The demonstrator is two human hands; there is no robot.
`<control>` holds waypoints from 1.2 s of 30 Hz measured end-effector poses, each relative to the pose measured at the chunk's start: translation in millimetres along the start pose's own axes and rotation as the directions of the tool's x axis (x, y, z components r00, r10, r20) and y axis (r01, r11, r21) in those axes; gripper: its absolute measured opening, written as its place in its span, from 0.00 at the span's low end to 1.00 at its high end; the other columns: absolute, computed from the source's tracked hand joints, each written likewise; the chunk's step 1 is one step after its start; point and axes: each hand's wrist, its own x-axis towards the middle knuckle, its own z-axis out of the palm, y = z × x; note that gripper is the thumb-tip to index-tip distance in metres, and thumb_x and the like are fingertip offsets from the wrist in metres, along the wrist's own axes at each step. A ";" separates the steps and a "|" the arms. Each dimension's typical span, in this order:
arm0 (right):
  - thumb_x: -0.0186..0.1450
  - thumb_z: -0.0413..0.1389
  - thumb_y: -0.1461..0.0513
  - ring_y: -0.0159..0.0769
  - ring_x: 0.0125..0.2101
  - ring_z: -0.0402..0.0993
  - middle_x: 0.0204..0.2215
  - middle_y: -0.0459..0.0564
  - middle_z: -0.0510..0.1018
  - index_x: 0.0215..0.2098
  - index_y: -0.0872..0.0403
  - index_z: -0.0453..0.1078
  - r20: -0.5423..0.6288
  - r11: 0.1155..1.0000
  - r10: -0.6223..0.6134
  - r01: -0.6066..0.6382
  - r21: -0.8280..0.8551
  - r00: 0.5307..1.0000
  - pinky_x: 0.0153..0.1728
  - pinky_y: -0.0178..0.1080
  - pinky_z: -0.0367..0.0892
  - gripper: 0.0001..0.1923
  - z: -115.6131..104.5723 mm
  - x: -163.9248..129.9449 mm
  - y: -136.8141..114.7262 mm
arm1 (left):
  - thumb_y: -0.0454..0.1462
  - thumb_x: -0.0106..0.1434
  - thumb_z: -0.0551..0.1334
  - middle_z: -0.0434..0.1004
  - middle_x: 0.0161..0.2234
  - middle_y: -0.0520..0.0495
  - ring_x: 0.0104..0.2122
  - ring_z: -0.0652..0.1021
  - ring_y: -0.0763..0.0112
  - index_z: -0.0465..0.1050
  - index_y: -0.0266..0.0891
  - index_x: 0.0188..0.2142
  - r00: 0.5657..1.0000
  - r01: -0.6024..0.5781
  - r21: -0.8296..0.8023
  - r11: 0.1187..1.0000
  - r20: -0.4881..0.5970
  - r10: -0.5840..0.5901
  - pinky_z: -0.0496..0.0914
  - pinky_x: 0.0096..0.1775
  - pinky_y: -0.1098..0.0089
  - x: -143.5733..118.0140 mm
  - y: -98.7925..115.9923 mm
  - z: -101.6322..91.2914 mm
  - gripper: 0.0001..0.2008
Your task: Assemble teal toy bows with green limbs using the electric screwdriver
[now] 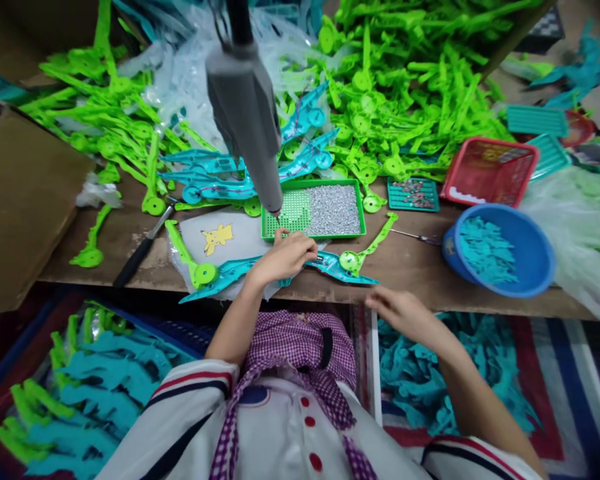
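My left hand [285, 257] rests on a teal plastic part [330, 265] lying along the table's front edge, fingers curled over it. A lime green plastic arm [367, 248] sits on the part's right end. My right hand [405, 312] hovers below the table edge, fingers loosely spread, holding nothing. A grey hanging power screwdriver [247, 110] points down with its tip just above my left hand. Behind it lies a green tray [313, 235] filled with small silver screws.
Heaps of lime green parts [405, 87] and teal parts [240, 173] cover the far table. A blue bowl [500, 287] of teal pieces, a red basket [490, 172], a black-handled tool [140, 250] and a cardboard box [25, 200] surround the spot. Teal parts [420, 380] lie below.
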 end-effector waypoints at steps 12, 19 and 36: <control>0.67 0.52 0.45 0.41 0.19 0.71 0.18 0.45 0.73 0.30 0.45 0.71 0.117 0.969 0.050 -0.076 0.235 0.992 0.21 0.41 0.67 0.17 29.0 -27.5 29.0 | 0.36 0.74 0.54 0.76 0.46 0.46 0.55 0.70 0.61 0.70 0.42 0.40 0.996 -0.078 0.086 0.993 -0.035 0.082 0.53 0.56 0.55 -17.8 2.9 6.0 0.07; 0.61 0.61 0.46 0.49 0.26 0.77 0.25 0.56 0.78 0.27 0.39 0.75 -0.376 0.871 0.355 -0.156 0.466 0.856 0.27 0.49 0.70 0.11 0.7 -83.4 55.6 | 0.37 0.73 0.55 0.75 0.48 0.45 0.57 0.69 0.59 0.70 0.42 0.37 0.983 0.072 0.120 0.990 -0.176 -0.050 0.55 0.56 0.53 -36.1 -29.8 8.8 0.07; 0.72 0.50 0.48 0.30 0.25 0.66 0.26 0.41 0.68 0.50 0.49 0.66 -0.580 0.825 -0.048 0.360 0.436 0.813 0.27 0.35 0.62 0.16 -17.9 81.8 -79.8 | 0.42 0.74 0.54 0.80 0.46 0.46 0.40 0.80 0.69 0.69 0.44 0.59 0.924 -0.251 -0.325 0.912 -0.362 0.126 0.75 0.42 0.67 42.9 60.4 -18.0 0.17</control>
